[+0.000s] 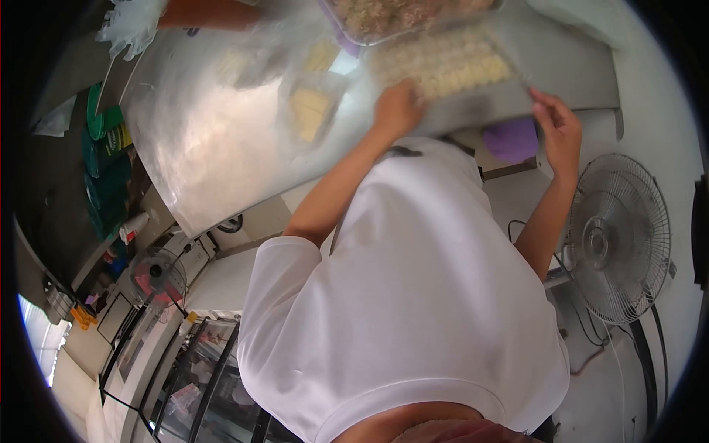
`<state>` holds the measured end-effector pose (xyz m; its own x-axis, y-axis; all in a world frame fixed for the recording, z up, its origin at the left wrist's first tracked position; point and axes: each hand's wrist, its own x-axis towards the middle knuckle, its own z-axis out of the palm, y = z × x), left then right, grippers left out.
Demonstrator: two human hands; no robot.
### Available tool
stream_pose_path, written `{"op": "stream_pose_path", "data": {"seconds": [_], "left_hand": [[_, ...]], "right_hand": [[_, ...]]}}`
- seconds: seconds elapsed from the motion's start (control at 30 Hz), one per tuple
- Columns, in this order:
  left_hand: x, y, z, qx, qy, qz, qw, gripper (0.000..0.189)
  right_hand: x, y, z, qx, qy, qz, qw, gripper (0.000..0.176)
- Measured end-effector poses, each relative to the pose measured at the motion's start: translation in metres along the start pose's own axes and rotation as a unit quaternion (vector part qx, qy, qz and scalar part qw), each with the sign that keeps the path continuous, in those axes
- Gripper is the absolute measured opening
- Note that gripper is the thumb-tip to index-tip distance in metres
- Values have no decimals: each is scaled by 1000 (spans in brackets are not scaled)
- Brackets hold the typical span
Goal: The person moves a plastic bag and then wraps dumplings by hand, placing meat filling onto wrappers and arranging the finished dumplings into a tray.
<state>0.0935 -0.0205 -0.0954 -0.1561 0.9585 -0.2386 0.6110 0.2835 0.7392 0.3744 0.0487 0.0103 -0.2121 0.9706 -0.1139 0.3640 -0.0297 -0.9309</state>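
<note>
Rows of small pale dumpling-like pieces (473,74) lie in a shallow tray (519,71), blurred under what looks like clear plastic. My left hand (399,109) is closed at the tray's near left corner, its fingertips hidden behind the knuckles. At the near right corner, the thumb and forefinger of my right hand (559,131) pinch the edge. Behind the tray stands a clear container (360,37) of minced pinkish-brown filling. To the left of my left hand, flat square yellowish wrappers (310,112) rest on clear plastic.
The shiny metal table (214,148) carries more pale wrappers (323,55) farther back. Crinkled clear plastic (131,28) hangs at the far left. A purple object (511,140) sits below the table edge. A standing fan (619,238) is right of me, a smaller fan (157,272) behind left.
</note>
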Motion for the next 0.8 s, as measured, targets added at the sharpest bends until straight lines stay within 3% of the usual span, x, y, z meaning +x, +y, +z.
{"op": "stream_pose_path", "data": {"seconds": [0.07, 0.33, 0.43, 0.5, 0.63, 0.7, 0.8], "left_hand": [[8, -20, 15, -16, 2, 12, 1000, 22], [7, 0, 4, 9, 11, -9, 1000, 15], [10, -12, 18, -68, 59, 34, 995, 15], [12, -8, 15, -58, 13, 3, 998, 14], [-4, -3, -24, -19, 3, -1, 1000, 13], [-19, -12, -58, -38, 112, 72, 990, 14], [-29, -70, -97, 71, 264, 25, 962, 14]], "right_hand": [[-1, 2, 1, 0, 1, 10, 1000, 23], [6, -4, 6, 8, 2, 13, 1000, 23], [9, -5, 5, -11, 0, 17, 1000, 23], [11, -11, 4, -53, -3, 71, 996, 25], [14, -3, 1, -56, -2, 67, 996, 26], [14, 4, 2, -52, 32, 73, 995, 26], [17, 10, 2, -39, 29, 67, 997, 26]]}}
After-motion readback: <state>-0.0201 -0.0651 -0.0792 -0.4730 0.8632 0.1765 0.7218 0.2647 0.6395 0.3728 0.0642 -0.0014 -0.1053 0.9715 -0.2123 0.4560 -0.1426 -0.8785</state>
